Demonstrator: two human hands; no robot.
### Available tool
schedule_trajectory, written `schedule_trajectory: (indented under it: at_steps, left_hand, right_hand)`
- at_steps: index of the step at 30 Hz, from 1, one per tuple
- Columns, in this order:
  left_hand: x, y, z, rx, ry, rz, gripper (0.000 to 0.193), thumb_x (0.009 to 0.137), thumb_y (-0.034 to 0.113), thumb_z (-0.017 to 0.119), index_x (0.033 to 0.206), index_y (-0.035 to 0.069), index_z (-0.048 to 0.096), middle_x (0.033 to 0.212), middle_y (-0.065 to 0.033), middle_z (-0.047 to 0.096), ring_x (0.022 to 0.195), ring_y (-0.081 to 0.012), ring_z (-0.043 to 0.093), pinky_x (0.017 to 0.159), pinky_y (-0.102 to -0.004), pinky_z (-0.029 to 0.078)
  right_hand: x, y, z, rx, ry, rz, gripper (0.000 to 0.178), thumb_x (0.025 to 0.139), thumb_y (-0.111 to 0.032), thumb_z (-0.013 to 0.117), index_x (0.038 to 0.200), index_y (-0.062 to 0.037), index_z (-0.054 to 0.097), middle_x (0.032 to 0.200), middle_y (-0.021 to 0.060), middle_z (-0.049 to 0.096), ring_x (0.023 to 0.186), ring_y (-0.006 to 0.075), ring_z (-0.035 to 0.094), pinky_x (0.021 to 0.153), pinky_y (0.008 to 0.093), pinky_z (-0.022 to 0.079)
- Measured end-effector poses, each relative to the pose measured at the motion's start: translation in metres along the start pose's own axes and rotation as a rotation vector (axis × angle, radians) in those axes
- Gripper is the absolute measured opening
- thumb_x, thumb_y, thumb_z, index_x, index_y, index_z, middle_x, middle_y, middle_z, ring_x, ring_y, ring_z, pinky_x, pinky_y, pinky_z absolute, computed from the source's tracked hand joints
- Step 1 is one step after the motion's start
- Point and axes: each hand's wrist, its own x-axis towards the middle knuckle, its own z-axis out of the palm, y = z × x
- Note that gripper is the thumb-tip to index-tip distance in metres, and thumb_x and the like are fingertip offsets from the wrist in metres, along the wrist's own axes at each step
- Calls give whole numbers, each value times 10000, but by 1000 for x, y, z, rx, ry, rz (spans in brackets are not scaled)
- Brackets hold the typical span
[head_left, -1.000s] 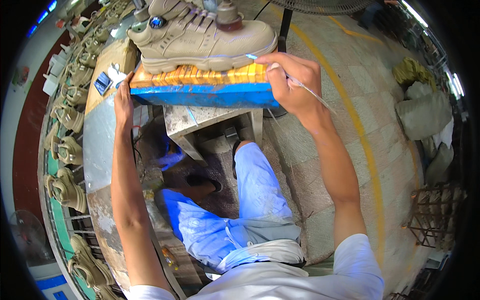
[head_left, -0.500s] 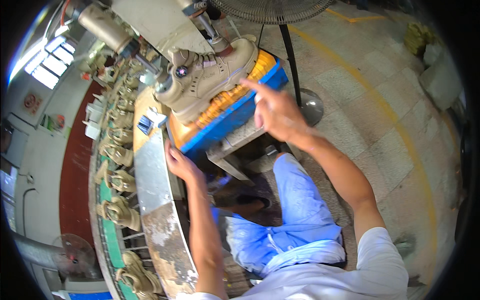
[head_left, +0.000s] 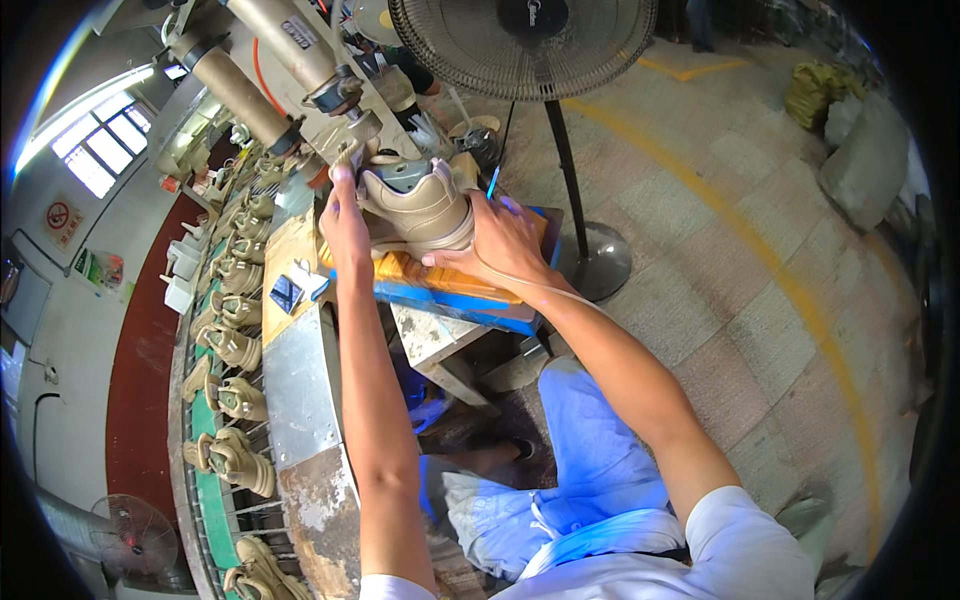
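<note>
A beige sneaker stands upright on the yellow-orange pad of a press, its heel turned toward me and to the right. A grey last fills its collar. My left hand grips the sneaker's left side, with fingertips up by the tongue. On the other side, my right hand is closed round the heel, thumb low along the sole. Beneath them lies the pad's blue base. Two press cylinders hang over the sneaker, lifted off it. The toe is largely hidden behind my left hand and the collar.
At left, a conveyor with a green belt carries several beige sneakers. A metal-topped bench runs beside it. Behind the press stands a large fan on a round base. Filled sacks lie at far right.
The press cylinders have risen off the sneaker. The sneaker has turned from side-on to heel toward me. My left hand left the bench edge and my right hand came in; both now hold it.
</note>
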Motion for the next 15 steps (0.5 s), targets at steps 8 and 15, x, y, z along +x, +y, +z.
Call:
schedule_trajectory:
  at_steps: [8, 15]
  left_hand:
    - [-15, 16, 0, -342, 571, 142, 605, 1126, 550, 454, 1138, 1, 708, 985, -73, 699, 824, -160, 609, 684, -340, 516]
    - [-114, 34, -217, -484, 160, 236, 513, 1102, 563, 482, 1222, 72, 572, 1120, -92, 616, 1084, -232, 621, 1005, -410, 552]
  right_hand:
    - [12, 21, -21, 188, -81, -78, 893, 658, -562, 950, 1291, -29, 615, 1184, 209, 742, 1135, 401, 706, 986, 465, 543]
    - [15, 28, -14, 211, -48, -84, 912, 671, -536, 953, 1336, -18, 604, 1209, 226, 737, 1138, 392, 704, 1012, 462, 527]
